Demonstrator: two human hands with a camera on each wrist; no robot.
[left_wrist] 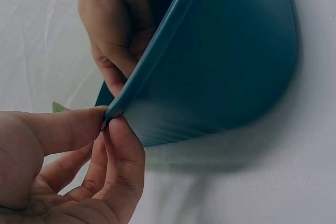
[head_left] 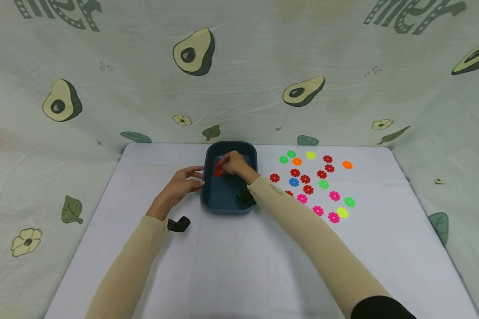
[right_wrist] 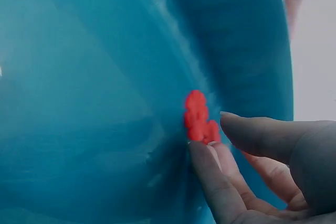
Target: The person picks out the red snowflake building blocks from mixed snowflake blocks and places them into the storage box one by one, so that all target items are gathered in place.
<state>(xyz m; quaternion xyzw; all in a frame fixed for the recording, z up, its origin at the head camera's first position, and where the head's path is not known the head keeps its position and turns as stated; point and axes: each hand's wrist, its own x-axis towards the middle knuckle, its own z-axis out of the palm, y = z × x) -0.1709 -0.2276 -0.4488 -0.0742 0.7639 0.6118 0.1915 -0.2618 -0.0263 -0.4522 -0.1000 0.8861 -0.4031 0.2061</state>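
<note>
A dark blue rectangular tub (head_left: 223,201) stands at the back of the table. My left hand (head_left: 182,185) is at its left side, and in the left wrist view the thumb and index finger pinch the rim (left_wrist: 152,51). Reaching inside the tub, my right hand (head_left: 233,162) holds red flower-shaped plastic discs (right_wrist: 197,116) at its fingertips, close to the left inner wall. The discs overlap one another, and the fingers partly hide them. The thumb sits on one side of them and two fingertips on the other.
Several loose slotted discs lie right of the tub on the white table (head_left: 231,266): red (head_left: 308,189), pink (head_left: 318,210), green (head_left: 349,202), orange (head_left: 347,165), yellow (head_left: 310,155) and a blue disc (head_left: 294,182). A patterned cloth (head_left: 243,66) hangs behind the table.
</note>
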